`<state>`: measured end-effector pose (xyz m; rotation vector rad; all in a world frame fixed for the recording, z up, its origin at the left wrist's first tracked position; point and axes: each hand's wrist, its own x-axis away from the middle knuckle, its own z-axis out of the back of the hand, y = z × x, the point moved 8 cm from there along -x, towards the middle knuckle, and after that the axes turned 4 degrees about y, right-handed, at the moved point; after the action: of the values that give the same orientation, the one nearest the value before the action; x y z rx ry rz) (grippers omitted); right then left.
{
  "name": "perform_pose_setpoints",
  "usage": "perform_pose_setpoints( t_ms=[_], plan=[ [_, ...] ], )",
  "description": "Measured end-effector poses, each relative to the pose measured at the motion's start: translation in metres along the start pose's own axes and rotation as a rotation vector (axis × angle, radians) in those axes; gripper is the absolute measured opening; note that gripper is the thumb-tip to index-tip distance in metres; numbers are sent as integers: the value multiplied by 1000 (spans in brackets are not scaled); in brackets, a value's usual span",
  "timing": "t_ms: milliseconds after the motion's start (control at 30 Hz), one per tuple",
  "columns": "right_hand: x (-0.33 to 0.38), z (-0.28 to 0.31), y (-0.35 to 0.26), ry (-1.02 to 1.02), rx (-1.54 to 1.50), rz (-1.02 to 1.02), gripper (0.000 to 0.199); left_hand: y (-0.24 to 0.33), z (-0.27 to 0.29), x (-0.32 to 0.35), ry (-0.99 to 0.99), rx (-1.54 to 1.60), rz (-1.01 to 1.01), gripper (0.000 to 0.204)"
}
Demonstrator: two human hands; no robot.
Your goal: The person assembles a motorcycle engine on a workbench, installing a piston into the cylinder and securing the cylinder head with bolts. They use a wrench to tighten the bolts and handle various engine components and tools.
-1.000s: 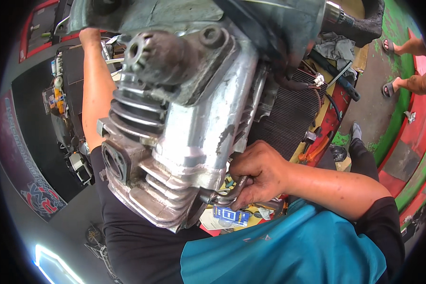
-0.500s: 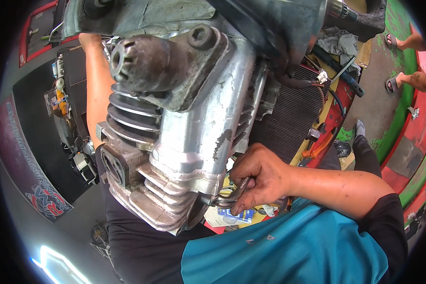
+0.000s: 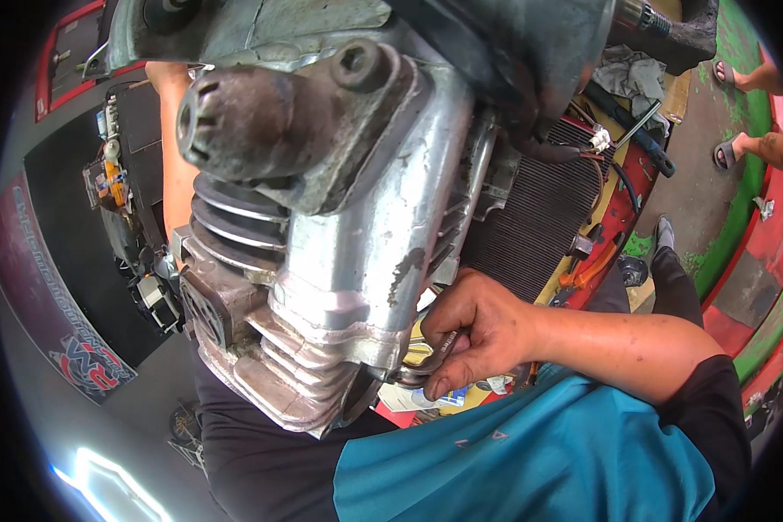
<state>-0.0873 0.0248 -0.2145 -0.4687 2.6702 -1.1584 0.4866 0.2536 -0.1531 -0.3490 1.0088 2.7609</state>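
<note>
Teal shirt, black sleeve

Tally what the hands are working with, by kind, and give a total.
Finned metal engine: 1
Metal wrench, in the right hand: 1
Total: 2
The left hand is hidden behind the engine.

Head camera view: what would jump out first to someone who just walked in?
A big grimy metal engine with cooling fins fills the middle. At its lower right edge the right hand grips a metal wrench. The left forearm reaches up behind the engine on the left, its hand hidden.
</note>
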Motion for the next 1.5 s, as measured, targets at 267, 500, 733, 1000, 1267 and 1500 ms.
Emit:
perform_pose_setpoints(
  t_ms=[267,500,733,1000,1267,1500],
  plan=[
    [0,-2,1,-20,-41,-36,67,-1,1,5,2,7,5,57],
    [-2,-1,2,-43,-62,11,66,0,4,8,1,10,7,57],
    [1,-12,28,-44,-188,10,67,0,3,9,4,14,5,57],
    [1,-4,13,-58,-60,-9,68,-1,-5,8,-3,19,17,56],
    [0,21,-24,-5,258,179,66,-5,-7,8,-1,19,34,56],
    [22,31,-35,4,404,171,66,-8,-10,7,-4,20,48,56]
  ],
)
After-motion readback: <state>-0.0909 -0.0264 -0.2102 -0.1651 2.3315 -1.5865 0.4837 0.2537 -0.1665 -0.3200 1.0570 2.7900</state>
